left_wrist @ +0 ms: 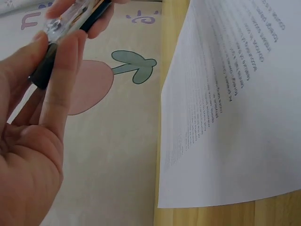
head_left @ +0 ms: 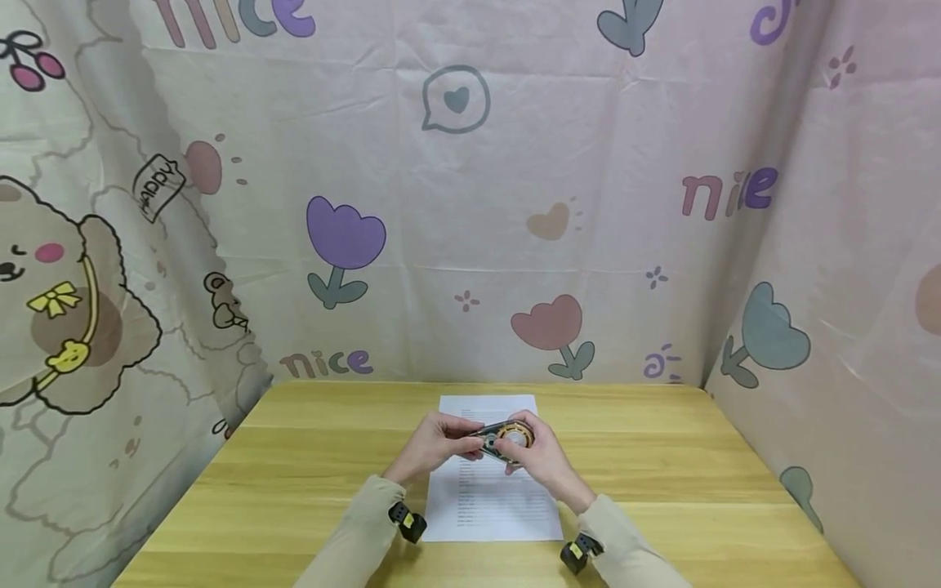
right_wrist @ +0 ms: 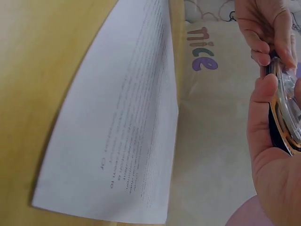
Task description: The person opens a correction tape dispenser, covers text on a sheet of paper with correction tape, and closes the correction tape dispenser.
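Observation:
A correction tape dispenser [head_left: 517, 434] with a clear shell, dark edge and orange wheel is held between both hands above the printed sheet. My left hand [head_left: 435, 445] pinches its narrow dark end between thumb and fingers. Around the wide, wheeled end, my right hand [head_left: 542, 459] grips with the thumb on the face. In the left wrist view the dark tip [left_wrist: 43, 70] sticks out between the left thumb and fingers. The right wrist view shows the orange rim [right_wrist: 281, 125] along the right fingers; part of the dispenser is hidden by the hands.
Under the hands a white printed sheet [head_left: 500, 510] lies on the wooden table [head_left: 662, 457]. A patterned cloth [head_left: 456, 212] hangs behind the table and along both sides. Each sleeve carries a small black wrist camera [head_left: 408, 523].

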